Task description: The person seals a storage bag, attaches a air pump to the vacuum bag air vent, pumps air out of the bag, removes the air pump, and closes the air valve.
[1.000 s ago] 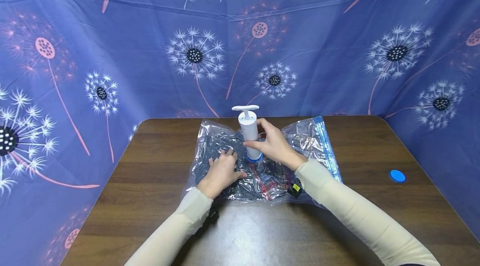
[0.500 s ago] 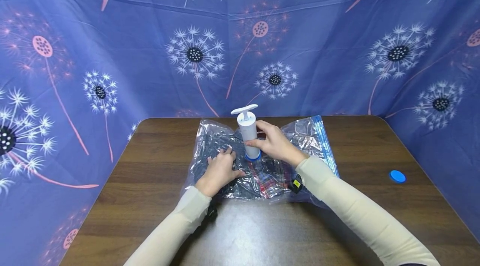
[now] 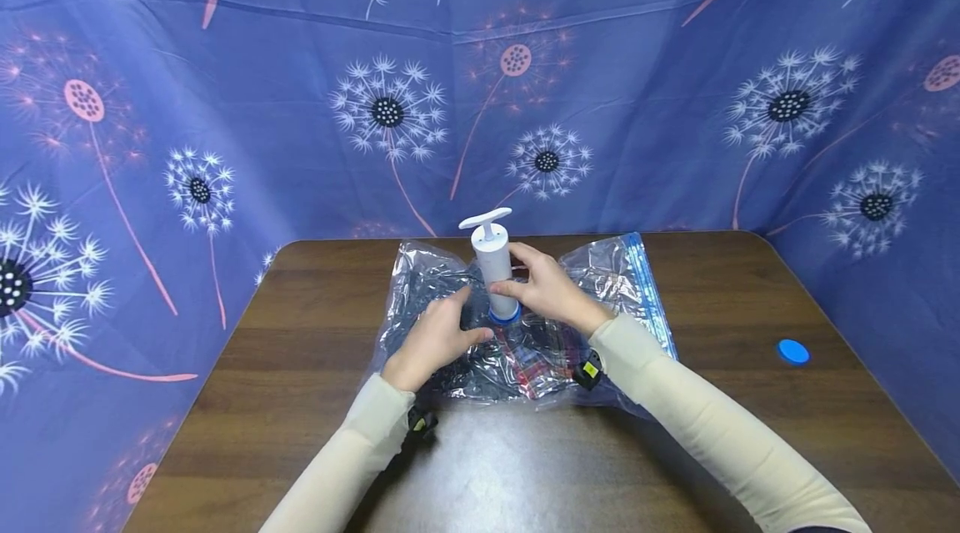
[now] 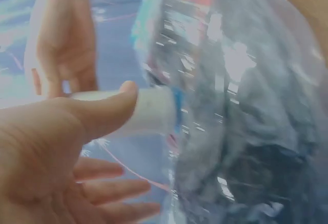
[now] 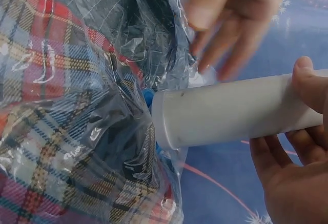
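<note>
A white hand pump (image 3: 492, 264) with a T-shaped handle (image 3: 485, 218) stands on the blue valve (image 3: 506, 318) of a clear vacuum storage bag (image 3: 408, 266). Inside the bag show dark fabric and a red plaid cloth (image 5: 43, 60). My right hand (image 3: 546, 287) grips the pump's barrel from the right, thumb in front. My left hand (image 3: 433, 339) is raised over the bag's left part, its fingers spread and holding nothing. In the left wrist view the left thumb (image 4: 110, 116) overlaps the barrel.
A round blue cap (image 3: 792, 352) lies on the wooden table (image 3: 720, 299) at the right. The bag's blue zip edge (image 3: 654, 299) runs along its right side. A blue dandelion-print curtain (image 3: 637, 183) hangs behind the table.
My left hand has lifted off the bag, where it rested, and moved closer to the pump. The pump's handle has turned slightly; my right hand keeps its grip.
</note>
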`<action>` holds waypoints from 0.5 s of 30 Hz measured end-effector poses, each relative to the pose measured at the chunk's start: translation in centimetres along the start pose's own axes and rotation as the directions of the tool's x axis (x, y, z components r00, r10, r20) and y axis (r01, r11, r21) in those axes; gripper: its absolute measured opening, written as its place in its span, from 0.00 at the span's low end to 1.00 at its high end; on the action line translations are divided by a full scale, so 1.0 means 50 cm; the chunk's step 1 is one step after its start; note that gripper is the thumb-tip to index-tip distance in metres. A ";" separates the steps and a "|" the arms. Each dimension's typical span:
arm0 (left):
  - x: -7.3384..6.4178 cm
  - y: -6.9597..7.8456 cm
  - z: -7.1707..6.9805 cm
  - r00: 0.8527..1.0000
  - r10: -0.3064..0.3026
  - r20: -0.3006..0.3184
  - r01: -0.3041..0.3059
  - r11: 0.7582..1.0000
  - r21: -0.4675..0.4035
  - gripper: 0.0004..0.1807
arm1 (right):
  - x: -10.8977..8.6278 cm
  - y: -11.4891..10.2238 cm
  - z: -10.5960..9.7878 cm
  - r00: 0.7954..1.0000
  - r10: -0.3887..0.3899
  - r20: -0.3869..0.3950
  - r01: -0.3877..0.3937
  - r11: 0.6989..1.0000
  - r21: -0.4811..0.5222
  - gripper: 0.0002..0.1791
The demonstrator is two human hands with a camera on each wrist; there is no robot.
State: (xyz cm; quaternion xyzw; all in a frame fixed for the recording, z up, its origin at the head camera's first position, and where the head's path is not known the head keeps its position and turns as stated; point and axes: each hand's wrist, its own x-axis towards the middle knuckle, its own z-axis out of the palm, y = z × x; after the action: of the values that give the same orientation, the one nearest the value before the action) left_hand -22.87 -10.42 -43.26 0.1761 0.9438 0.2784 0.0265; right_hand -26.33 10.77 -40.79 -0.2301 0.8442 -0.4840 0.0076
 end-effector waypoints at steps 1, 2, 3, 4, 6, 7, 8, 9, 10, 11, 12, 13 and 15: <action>0.003 0.002 -0.003 1.000 0.013 -0.017 -0.014 0.999 -0.039 0.48 | -0.001 0.000 0.000 1.000 0.005 -0.003 -0.005 1.000 0.001 0.35; 0.006 0.004 -0.005 0.999 0.028 -0.034 -0.030 0.997 -0.074 0.49 | -0.001 0.001 0.000 1.000 0.010 -0.007 -0.010 1.000 0.002 0.35; 0.010 0.006 -0.006 0.998 0.040 -0.049 -0.046 0.993 -0.111 0.49 | -0.002 0.001 -0.001 1.000 0.015 -0.011 -0.015 1.000 0.002 0.36; 0.013 0.008 -0.005 0.997 0.048 -0.062 -0.057 0.986 -0.155 0.49 | -0.003 0.001 -0.001 1.000 0.021 -0.014 -0.021 1.000 0.001 0.36; 0.019 0.009 0.001 0.996 0.046 -0.082 -0.065 0.964 -0.259 0.48 | -0.004 0.000 -0.002 0.999 0.030 -0.018 -0.030 1.000 0.000 0.36; 0.022 0.010 0.006 0.995 0.039 -0.091 -0.065 0.949 -0.307 0.48 | -0.004 -0.002 -0.002 0.999 0.034 -0.016 -0.034 0.999 0.002 0.36; 0.025 0.010 0.012 0.994 0.031 -0.102 -0.066 0.932 -0.355 0.47 | -0.004 -0.003 -0.001 0.999 0.036 -0.015 -0.036 0.999 -0.001 0.36; 0.028 0.011 0.018 0.993 0.021 -0.112 -0.065 0.911 -0.408 0.46 | -0.004 -0.005 -0.001 0.999 0.041 -0.015 -0.041 0.999 -0.004 0.36; 0.031 0.012 0.026 0.993 0.007 -0.121 -0.063 0.886 -0.459 0.46 | -0.005 -0.006 -0.001 0.999 0.043 -0.014 -0.043 0.999 -0.008 0.36; 0.034 0.014 0.033 0.991 -0.004 -0.131 -0.063 0.861 -0.504 0.46 | -0.005 -0.006 -0.001 0.999 0.045 -0.015 -0.045 0.999 -0.012 0.35; 0.037 0.015 0.040 0.990 -0.015 -0.140 -0.065 0.833 -0.549 0.45 | -0.005 -0.007 0.000 0.999 0.048 -0.015 -0.048 0.999 -0.012 0.35; 0.041 0.017 0.048 0.988 -0.021 -0.155 -0.075 0.805 -0.588 0.44 | -0.004 -0.007 0.000 0.999 0.051 -0.018 -0.051 0.999 -0.012 0.35; 0.048 0.020 0.062 0.982 -0.037 -0.183 -0.091 0.762 -0.641 0.40 | -0.004 -0.005 0.002 0.998 0.054 -0.026 -0.054 0.998 -0.014 0.34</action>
State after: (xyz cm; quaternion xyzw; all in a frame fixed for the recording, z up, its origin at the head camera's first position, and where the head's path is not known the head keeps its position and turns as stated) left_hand -24.33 -7.23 -45.24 0.1430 0.7854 0.6022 -0.0060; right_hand -26.03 10.66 -40.65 -0.2012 0.8536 -0.4805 0.0082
